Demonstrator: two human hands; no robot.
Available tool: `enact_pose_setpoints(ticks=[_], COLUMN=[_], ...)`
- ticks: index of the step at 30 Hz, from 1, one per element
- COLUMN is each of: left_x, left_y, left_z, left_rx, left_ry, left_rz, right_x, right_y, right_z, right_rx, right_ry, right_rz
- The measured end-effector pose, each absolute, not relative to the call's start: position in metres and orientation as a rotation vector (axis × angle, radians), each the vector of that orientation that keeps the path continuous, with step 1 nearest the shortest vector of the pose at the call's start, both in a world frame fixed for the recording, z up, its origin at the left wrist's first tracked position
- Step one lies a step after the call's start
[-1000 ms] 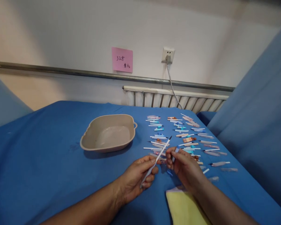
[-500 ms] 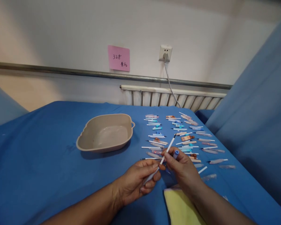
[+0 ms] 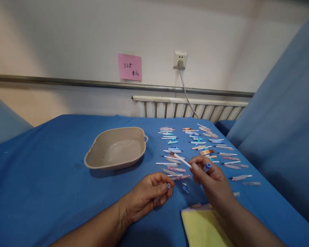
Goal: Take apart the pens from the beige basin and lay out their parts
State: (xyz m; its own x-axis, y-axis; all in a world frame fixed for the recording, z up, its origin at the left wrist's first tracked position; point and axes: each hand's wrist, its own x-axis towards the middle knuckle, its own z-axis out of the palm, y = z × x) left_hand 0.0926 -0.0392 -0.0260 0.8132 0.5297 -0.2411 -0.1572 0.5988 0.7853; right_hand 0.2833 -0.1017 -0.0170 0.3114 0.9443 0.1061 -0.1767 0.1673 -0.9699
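My left hand (image 3: 153, 193), low in the middle, is closed around a pen barrel (image 3: 168, 186) whose open blue-rimmed end shows. To its right, my right hand (image 3: 208, 176) pinches a thin white refill (image 3: 182, 160) that points up and left. The same hand also holds a blue pen part (image 3: 207, 167) between its fingers. The hands are apart. Behind them, several pen parts and white refills (image 3: 173, 151) lie in rows on the blue cloth (image 3: 67, 192). A small blue piece (image 3: 185, 188) lies between the hands.
A beige basin (image 3: 115, 147) stands left of the rows. A yellow cloth (image 3: 206, 226) lies at the near edge under my right forearm. Behind the bed are a metal rail, a white radiator and a plugged-in cable. A blue curtain (image 3: 280, 120) hangs at the right.
The white refill has come away from the barrel in my left hand. My right hand has moved right with it, and its tip has swung to the left.
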Motion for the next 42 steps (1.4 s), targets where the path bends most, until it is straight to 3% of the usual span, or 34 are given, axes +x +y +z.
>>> enact_pose_setpoints(ticks=[8,20,42], left_x=[0.091,0.092,0.101], left_y=[-0.036,-0.036,-0.048], left_z=[-0.030,-0.033,-0.023], left_rx=[0.883,0.910,0.864], left_ry=[0.500,0.514,0.562], left_rz=[0.452,0.441,0.271], right_x=[0.294,0.291,0.272], right_y=[-0.110,-0.123,-0.107], right_z=[-0.008,0.003,-0.022], right_rx=[-0.998,-1.218,-1.293], right_ry=[-0.845,-1.397,-1.495], right_rz=[1.063,0.540,0.795])
